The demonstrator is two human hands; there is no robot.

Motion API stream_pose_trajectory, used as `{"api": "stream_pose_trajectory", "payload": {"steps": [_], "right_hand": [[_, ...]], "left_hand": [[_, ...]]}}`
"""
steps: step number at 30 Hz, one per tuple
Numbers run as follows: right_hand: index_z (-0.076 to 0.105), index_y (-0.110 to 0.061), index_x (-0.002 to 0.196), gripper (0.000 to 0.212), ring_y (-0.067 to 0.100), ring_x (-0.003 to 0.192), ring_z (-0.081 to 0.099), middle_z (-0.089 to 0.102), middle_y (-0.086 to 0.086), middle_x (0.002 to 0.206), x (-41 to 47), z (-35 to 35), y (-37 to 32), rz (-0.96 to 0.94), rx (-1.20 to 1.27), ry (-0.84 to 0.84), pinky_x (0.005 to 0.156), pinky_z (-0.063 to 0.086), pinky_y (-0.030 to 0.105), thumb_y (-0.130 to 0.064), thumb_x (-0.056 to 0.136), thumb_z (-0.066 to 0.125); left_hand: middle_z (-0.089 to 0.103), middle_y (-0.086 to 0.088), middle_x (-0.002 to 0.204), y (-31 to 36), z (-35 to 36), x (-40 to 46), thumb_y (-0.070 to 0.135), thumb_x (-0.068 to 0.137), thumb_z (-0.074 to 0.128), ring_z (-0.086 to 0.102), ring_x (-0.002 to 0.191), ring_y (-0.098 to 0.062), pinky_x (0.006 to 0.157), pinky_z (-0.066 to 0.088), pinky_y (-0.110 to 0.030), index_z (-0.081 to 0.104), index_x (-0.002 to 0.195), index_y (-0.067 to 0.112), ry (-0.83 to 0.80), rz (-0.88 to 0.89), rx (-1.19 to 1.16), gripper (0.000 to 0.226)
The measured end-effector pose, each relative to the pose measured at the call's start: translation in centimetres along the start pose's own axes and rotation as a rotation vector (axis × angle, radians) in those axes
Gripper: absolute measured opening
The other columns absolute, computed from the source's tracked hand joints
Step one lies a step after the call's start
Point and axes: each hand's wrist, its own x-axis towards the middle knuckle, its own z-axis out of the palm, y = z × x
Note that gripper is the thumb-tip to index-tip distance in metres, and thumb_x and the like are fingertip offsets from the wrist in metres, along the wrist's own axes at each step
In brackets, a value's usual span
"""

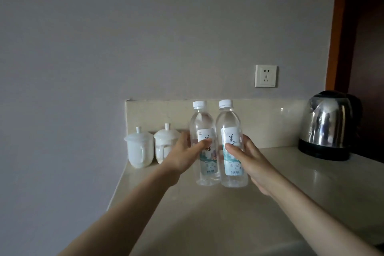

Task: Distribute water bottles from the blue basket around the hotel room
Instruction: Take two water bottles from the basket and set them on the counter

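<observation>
The beige stone counter [207, 210] is filling the lower middle of the view, and everything else is sitting on it or rising behind it. One steel electric kettle [328, 124] on a black base is standing at the counter's far right end, against the low backsplash [162, 114] that is running along the counter's rear edge.

Two clear water bottles are standing near the middle of the counter, just in front of the backsplash. Both are upright, long axes vertical, white caps pointing up, printed labels facing the camera. The left bottle [204, 164] and the right bottle [231, 164] are standing side by side, touching or almost touching at the shoulder; which one I cannot tell.

Two hands are reaching over the counter from its near edge. The left hand [182, 158] is curling loosely around the left bottle, thumb lying across the label, fingers wrapping behind. The right hand [251, 162] is gripping the right bottle the same way, thumb on the label front, fingers going round the far side.

Two white lidded cups [138, 149] [164, 143] are sitting at the counter's far left corner, side by side, handles toward the camera.

One white wall socket [266, 76] is hanging on the wall above the counter's backsplash, right of the bottles.
</observation>
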Motion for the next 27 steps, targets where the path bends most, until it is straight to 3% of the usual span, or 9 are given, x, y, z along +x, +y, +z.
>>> {"api": "stream_pose_trajectory", "payload": {"steps": [4, 8, 14, 19, 24, 27], "right_hand": [[0.047, -0.030, 0.115, 0.027, 0.011, 0.107, 0.061, 0.062, -0.003, 0.116, 1.5, -3.8, 1.0, 0.020, 0.030, -0.021, 0.095, 0.047, 0.035, -0.025, 0.090, 0.057], [0.047, -0.035, 0.107, 0.024, 0.012, 0.107, 0.061, 0.061, -0.003, 0.117, 3.1, -6.0, 1.8, 0.031, 0.050, -0.028, 0.097, 0.047, 0.036, -0.025, 0.089, 0.059], [0.044, -0.030, 0.120, 0.037, 0.015, 0.111, 0.060, 0.061, -0.001, 0.121, 5.9, -7.8, 2.7, 0.079, 0.081, -0.014, 0.103, 0.044, 0.042, -0.025, 0.088, 0.061], [0.037, -0.023, 0.133, 0.053, 0.020, 0.113, 0.058, 0.057, 0.004, 0.128, 8.7, -9.5, 3.0, 0.097, 0.067, 0.009, 0.106, 0.040, 0.048, -0.018, 0.086, 0.062], [0.037, -0.020, 0.133, 0.053, 0.017, 0.106, 0.058, 0.054, 0.004, 0.127, 10.8, -10.4, 3.7, 0.098, 0.082, 0.006, 0.101, 0.043, 0.044, -0.011, 0.087, 0.061], [0.038, -0.020, 0.129, 0.051, 0.017, 0.098, 0.060, 0.057, 0.005, 0.116, 12.3, -10.7, 4.6, 0.125, 0.103, -0.007, 0.088, 0.048, 0.040, -0.009, 0.085, 0.061]], "left_hand": [[0.066, -0.007, 0.112, 0.1, 3.6, 1.9, 0.044, 0.072, 0.070, 0.066, 0.104, -0.023, 0.095, 0.051, -0.048, 0.051, 0.118, 0.015, 0.022, -0.006, -0.011, 0.057], [0.064, -0.009, 0.111, -0.2, 5.7, 3.8, 0.037, 0.080, 0.070, 0.066, 0.101, -0.024, 0.093, 0.052, -0.049, 0.052, 0.115, 0.015, 0.055, -0.011, -0.027, 0.046], [0.062, -0.002, 0.106, -0.9, 6.9, 7.5, 0.031, 0.087, 0.065, 0.063, 0.095, -0.013, 0.082, 0.054, -0.033, 0.049, 0.116, 0.017, 0.042, 0.043, -0.019, 0.036], [0.066, 0.002, 0.092, -1.4, 7.7, 10.9, 0.022, 0.088, 0.066, 0.065, 0.083, -0.009, 0.073, 0.054, -0.025, 0.055, 0.090, 0.025, -0.001, 0.096, -0.007, 0.011], [0.067, -0.002, 0.097, -1.8, 8.2, 13.2, 0.022, 0.085, 0.069, 0.067, 0.091, -0.017, 0.080, 0.056, -0.031, 0.059, 0.102, 0.016, 0.029, 0.094, 0.039, 0.020], [0.063, 0.006, 0.085, -2.2, 8.5, 14.1, 0.016, 0.086, 0.068, 0.064, 0.080, -0.010, 0.070, 0.054, -0.021, 0.055, 0.085, 0.025, 0.031, 0.112, 0.048, 0.016]]}}
